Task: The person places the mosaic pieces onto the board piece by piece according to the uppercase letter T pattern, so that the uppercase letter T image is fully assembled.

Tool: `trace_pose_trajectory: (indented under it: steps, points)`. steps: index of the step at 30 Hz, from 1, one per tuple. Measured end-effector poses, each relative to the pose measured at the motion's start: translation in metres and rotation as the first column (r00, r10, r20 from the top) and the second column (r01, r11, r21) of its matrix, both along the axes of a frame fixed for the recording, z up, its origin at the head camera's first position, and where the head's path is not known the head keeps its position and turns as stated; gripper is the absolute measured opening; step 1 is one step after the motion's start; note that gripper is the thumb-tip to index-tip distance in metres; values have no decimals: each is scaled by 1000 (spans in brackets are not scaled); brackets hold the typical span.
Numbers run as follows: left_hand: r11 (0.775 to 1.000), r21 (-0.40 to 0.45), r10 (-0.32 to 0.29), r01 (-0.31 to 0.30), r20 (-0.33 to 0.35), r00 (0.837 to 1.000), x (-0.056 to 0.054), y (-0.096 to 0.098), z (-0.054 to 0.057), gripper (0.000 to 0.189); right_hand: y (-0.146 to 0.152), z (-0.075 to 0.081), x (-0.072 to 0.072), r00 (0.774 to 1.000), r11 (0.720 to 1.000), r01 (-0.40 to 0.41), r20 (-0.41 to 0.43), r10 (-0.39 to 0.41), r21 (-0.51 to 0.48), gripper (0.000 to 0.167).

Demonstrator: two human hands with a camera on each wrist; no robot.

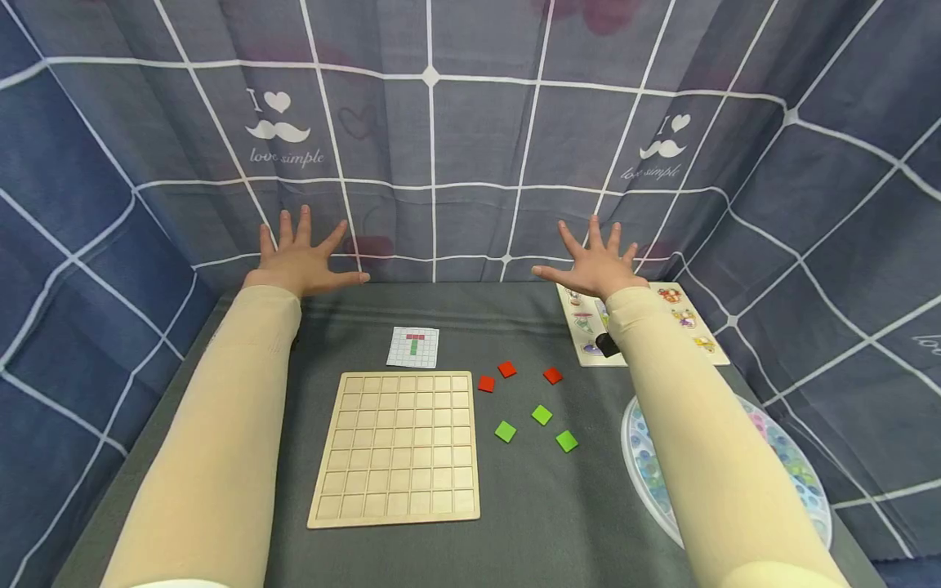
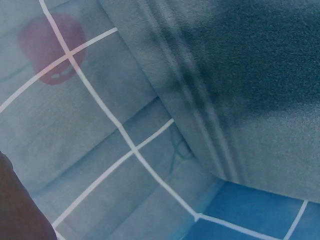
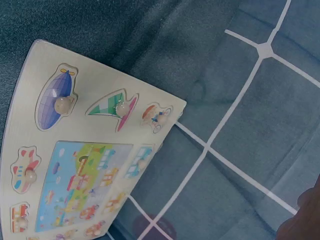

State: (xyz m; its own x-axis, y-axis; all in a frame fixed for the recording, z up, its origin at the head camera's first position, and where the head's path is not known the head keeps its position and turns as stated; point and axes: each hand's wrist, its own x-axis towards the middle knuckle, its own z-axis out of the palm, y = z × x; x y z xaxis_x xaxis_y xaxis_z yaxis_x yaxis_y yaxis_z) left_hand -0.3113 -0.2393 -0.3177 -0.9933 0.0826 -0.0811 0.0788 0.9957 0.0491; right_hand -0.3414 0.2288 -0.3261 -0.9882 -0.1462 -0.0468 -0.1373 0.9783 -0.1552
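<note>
Both arms reach forward over the grey table. My left hand (image 1: 297, 257) is spread with straight fingers in front of the curtain, holding nothing. Likewise my right hand (image 1: 597, 265) has its fingers fanned out, above the back corner of a wooden knob puzzle (image 1: 680, 314). Between the arms lies a wooden grid board (image 1: 400, 449) with bare squares. Behind it rests a pattern card (image 1: 413, 347) showing a red and green T. To the board's right are red square tiles (image 1: 507, 369) and green square tiles (image 1: 541, 415), lying loose.
A round tray (image 1: 647, 465) with coloured contents sits at the right, partly hidden under the right forearm. Grey-blue curtains (image 1: 470, 139) with white lines enclose the table at the back and both sides. In the right wrist view, the puzzle's knobbed pieces (image 3: 62, 105) show clearly.
</note>
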Motion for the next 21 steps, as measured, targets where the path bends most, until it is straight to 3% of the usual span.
trace_pose_trajectory:
  steps: [10, 16, 21]
  points:
    - [1000, 7, 1, -1, -9, 1000, 1, -4, -2, 118, 3, 3, 1, 1000, 1000, -1, -8, 1, -24, 104]
    - [995, 98, 4, -2, -19, 1000, 6, -6, -16, 113, 5, -5, 2, 998, 997, -11, -56, 7, -70, 101]
    - [981, 194, -17, 21, -24, 1000, 20, -7, -31, 108, 4, -18, 11, 996, 985, -41, -90, 26, -166, 99]
